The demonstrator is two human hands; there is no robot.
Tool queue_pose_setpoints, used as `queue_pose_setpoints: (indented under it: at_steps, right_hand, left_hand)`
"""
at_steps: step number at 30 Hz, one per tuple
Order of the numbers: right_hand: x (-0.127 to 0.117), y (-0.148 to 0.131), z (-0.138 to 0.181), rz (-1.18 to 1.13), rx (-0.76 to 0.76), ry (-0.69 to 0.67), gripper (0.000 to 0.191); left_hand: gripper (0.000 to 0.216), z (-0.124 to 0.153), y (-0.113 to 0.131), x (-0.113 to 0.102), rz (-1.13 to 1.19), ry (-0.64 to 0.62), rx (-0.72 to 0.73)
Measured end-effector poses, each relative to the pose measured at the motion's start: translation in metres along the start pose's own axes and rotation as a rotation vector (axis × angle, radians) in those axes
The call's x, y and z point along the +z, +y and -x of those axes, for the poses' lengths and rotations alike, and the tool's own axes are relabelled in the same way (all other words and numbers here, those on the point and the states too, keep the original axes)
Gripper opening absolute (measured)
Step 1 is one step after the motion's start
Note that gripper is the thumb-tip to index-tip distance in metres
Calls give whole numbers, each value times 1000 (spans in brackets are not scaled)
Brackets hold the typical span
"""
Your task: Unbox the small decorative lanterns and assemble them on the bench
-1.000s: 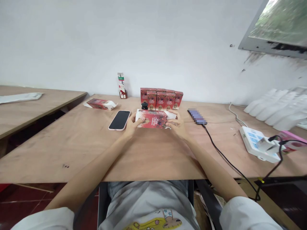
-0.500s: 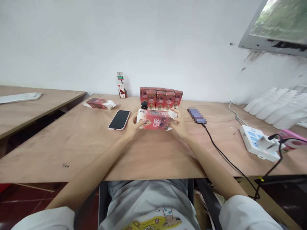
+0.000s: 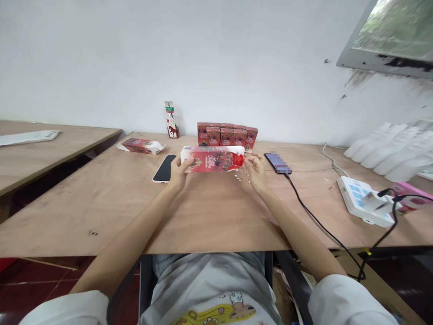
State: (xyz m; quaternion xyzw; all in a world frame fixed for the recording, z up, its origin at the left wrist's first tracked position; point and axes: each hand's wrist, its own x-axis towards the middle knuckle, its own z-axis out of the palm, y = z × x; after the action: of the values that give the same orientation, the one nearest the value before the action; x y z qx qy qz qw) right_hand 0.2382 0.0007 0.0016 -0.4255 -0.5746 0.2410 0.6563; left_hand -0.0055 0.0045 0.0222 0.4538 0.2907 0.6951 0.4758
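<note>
Table (image 3: pixel 216 216): wood, front edge straight, just before the wearer's lap; a broad stretch of it lay between that edge and the box (image 3: pixel 211 161). Left of the box I logged a phone (image 3: pixel 164 169), partly behind the left hand (image 3: pixel 180 172); to the right, a second phone (image 3: pixel 278 163), its black cable (image 3: pixel 314 218) running over the front edge. Behind: small boxes (image 3: pixel 226 135), upright in rows near the wall (image 3: pixel 216 58), lower parts hidden.

Box, one: long, red, pale lettering, held crosswise, white at its left end, a red piece (image 3: pixel 238 160) showing at its right. Left hand: closed on the left end, thumb across the front. Right hand (image 3: pixel 256 170): fingers at the red piece; whether gripping, I could not tell remotely. White bits (image 3: pixel 238 178): several, on the table.
</note>
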Motion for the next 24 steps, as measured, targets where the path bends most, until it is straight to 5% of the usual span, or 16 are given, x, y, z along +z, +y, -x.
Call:
queue_pose_setpoints:
  at_steps: [5, 10, 15, 20, 24]
  right_hand:
    - [-7, 3, -10, -461, 238, 34, 39]
    - [-17, 11, -28, -479, 288, 91, 41]
    - [-6, 11, -55, -131, 282, -22, 30]
    - [29, -1, -77, 433, 38, -245, 12]
    - [49, -5, -86, 619, -52, -332, 5]
  left_hand:
    - [43, -12, 6, -9, 20, 75, -4]
    - [43, -25, 14, -22, 167, 232, -8]
    - [57, -28, 22, -27, 280, 207, -130]
    - [57, -28, 17, -28, 307, 198, -223]
    - [55, -26, 14, -25, 322, 200, -276]
